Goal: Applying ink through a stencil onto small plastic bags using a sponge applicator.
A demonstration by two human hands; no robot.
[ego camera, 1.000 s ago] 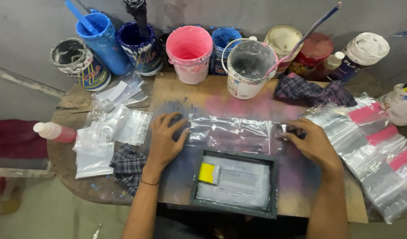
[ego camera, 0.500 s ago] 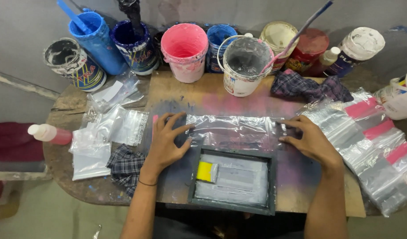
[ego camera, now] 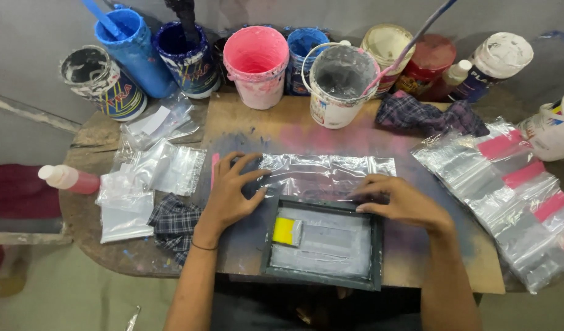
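Observation:
A clear plastic zip bag [ego camera: 322, 173] lies flat on the paint-stained board [ego camera: 276, 125]. My left hand [ego camera: 228, 191] rests spread on the bag's left end, fingers apart. My right hand [ego camera: 402, 202] presses flat on the bag's right end, beside the top edge of a dark-framed printing screen [ego camera: 323, 240]. The screen lies just in front of the bag and overlaps its near edge. A small yellow squeegee [ego camera: 287, 232] sits inside the frame at its left.
Several paint buckets line the back: blue [ego camera: 131, 46], pink [ego camera: 259, 64], white [ego camera: 338, 86]. Bags with pink strips [ego camera: 509, 196] are fanned out at right. Loose clear bags [ego camera: 150, 175], a checked rag [ego camera: 174, 224] and a pink bottle [ego camera: 67, 179] lie at left.
Both hands have slid inward along the bag toward the screen. The view has shifted slightly; the screen and squeegee stay put.

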